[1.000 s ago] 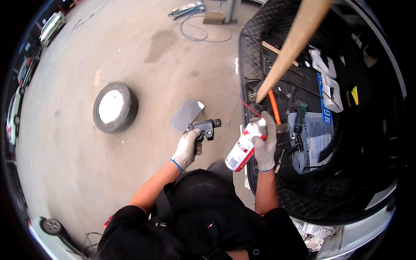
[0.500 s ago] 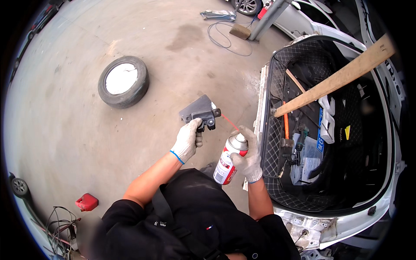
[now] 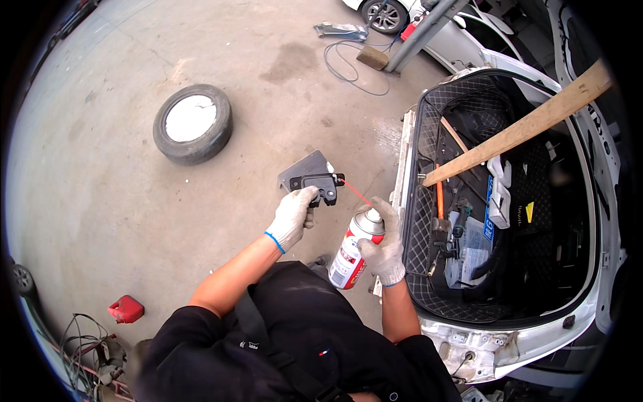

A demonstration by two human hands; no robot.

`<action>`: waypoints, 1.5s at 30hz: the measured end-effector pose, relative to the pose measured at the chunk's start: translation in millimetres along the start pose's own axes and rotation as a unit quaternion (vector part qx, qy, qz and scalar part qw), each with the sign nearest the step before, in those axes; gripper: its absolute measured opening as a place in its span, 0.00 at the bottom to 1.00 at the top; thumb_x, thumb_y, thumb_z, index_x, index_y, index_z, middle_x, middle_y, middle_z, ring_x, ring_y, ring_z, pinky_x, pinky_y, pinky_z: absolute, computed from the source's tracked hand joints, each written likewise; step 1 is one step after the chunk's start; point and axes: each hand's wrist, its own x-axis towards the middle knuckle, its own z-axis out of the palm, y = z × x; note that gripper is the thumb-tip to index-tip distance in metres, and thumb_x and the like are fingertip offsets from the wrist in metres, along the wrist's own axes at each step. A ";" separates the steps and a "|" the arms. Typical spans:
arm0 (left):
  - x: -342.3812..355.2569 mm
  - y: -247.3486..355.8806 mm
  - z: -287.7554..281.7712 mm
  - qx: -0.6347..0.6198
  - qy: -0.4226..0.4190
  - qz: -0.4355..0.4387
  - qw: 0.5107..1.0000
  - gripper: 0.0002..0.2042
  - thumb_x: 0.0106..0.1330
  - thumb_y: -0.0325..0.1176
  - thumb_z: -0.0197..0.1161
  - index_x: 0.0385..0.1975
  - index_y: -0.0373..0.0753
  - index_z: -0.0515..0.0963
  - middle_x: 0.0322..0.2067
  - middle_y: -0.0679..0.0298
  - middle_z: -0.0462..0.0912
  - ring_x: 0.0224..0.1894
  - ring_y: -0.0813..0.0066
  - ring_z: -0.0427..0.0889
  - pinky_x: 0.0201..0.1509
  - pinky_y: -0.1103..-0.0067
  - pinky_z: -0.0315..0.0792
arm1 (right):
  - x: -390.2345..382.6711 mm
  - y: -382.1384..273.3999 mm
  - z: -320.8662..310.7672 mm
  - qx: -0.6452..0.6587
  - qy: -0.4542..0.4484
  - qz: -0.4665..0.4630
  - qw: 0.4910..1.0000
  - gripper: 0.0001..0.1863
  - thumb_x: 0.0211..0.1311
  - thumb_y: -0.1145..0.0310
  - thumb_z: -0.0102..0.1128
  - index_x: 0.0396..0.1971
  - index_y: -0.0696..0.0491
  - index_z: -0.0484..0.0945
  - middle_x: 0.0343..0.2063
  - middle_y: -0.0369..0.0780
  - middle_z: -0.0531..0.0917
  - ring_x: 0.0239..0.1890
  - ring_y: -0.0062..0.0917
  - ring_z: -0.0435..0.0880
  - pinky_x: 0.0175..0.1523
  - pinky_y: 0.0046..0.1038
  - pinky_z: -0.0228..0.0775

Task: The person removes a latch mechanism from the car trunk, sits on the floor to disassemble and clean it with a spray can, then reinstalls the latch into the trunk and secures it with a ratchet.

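My left hand [image 3: 291, 218], in a white knit glove with a blue cuff edge, is closed on a black car latch [image 3: 321, 181] held up in front of me. A flat grey plate [image 3: 303, 166] shows just beyond the latch; whether the two are joined I cannot tell. My right hand [image 3: 384, 253], gloved the same way, grips a red and white spray can [image 3: 347, 258], tilted, with a finger up at its nozzle. From the nozzle a thin red straw [image 3: 357, 192] runs to the latch's right end. No spray is visible.
To my right is an open car trunk [image 3: 423, 268] with a hammer [image 3: 440, 201], papers and tools inside. A wooden plank [image 3: 516, 127] slants across it. On the floor lie a tyre [image 3: 221, 130], a red jug [image 3: 126, 309] and a hose [image 3: 335, 70] near a grey post [image 3: 418, 40].
My left hand has turned the latch, so its flat face and both end tabs now show more. The can and straw stay nearly where they were.
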 end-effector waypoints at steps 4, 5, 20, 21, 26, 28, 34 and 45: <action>-7.1 -1.8 5.4 0.142 -0.002 0.055 0.988 0.15 0.65 0.43 0.61 0.30 0.36 0.76 0.18 0.68 0.71 0.16 0.81 0.67 0.19 0.80 0.64 | -1.5 -19.2 13.9 0.013 -0.074 0.023 0.997 0.37 0.41 0.78 0.59 0.60 0.55 0.68 0.48 0.44 0.79 0.49 0.32 0.82 0.56 0.34 0.74; -10.6 0.8 6.9 0.170 -0.001 0.051 0.984 0.14 0.66 0.42 0.60 0.31 0.36 0.76 0.19 0.69 0.71 0.16 0.82 0.67 0.17 0.81 0.63 | -1.3 -16.1 18.3 -0.002 -0.087 0.011 0.996 0.37 0.41 0.78 0.59 0.60 0.56 0.68 0.49 0.45 0.79 0.50 0.33 0.82 0.57 0.34 0.74; -6.3 -18.2 2.5 0.182 -0.043 0.051 0.981 0.19 0.62 0.49 0.62 0.30 0.35 0.79 0.19 0.67 0.75 0.19 0.82 0.71 0.22 0.80 0.67 | 2.3 -8.6 29.4 -0.069 -0.128 -0.016 0.989 0.39 0.43 0.79 0.57 0.63 0.56 0.64 0.49 0.44 0.78 0.50 0.29 0.81 0.58 0.31 0.73; -6.7 -17.6 2.1 0.167 -0.050 0.044 0.984 0.18 0.62 0.48 0.62 0.29 0.36 0.79 0.18 0.67 0.74 0.19 0.82 0.71 0.22 0.80 0.67 | 1.7 -8.1 29.2 -0.056 -0.120 -0.011 0.991 0.38 0.43 0.79 0.57 0.63 0.56 0.64 0.50 0.44 0.78 0.50 0.29 0.81 0.58 0.32 0.73; -11.8 -9.8 -1.0 0.103 -0.043 0.018 0.994 0.13 0.62 0.43 0.62 0.29 0.38 0.76 0.18 0.69 0.70 0.17 0.81 0.67 0.19 0.79 0.64 | -4.8 -12.0 20.9 0.045 -0.041 0.007 0.998 0.38 0.43 0.79 0.56 0.62 0.56 0.64 0.47 0.45 0.79 0.47 0.29 0.82 0.55 0.32 0.75; -3.5 -12.6 -9.1 0.034 -0.057 -0.018 0.998 0.12 0.63 0.43 0.62 0.29 0.39 0.75 0.18 0.69 0.69 0.17 0.81 0.66 0.19 0.80 0.63 | -7.4 -16.3 12.0 0.051 -0.027 -0.004 0.998 0.39 0.41 0.79 0.53 0.62 0.56 0.64 0.47 0.46 0.78 0.45 0.30 0.82 0.54 0.32 0.76; 3.8 -15.6 -20.5 -0.055 -0.065 -0.038 0.996 0.13 0.65 0.43 0.62 0.26 0.43 0.71 0.18 0.71 0.65 0.16 0.81 0.62 0.18 0.80 0.61 | -19.0 -12.4 -3.1 -0.127 0.033 -0.057 0.990 0.43 0.36 0.84 0.46 0.64 0.59 0.61 0.48 0.47 0.77 0.48 0.31 0.79 0.57 0.31 0.73; 42.7 -39.3 -76.2 0.058 0.037 -0.009 0.998 0.12 0.66 0.43 0.60 0.25 0.44 0.73 0.14 0.74 0.62 0.11 0.82 0.58 0.13 0.81 0.55 | -58.2 87.4 -54.2 -0.252 0.326 0.105 0.905 0.45 0.53 0.70 0.68 0.67 0.61 0.50 0.56 0.56 0.71 0.59 0.46 0.73 0.63 0.39 0.66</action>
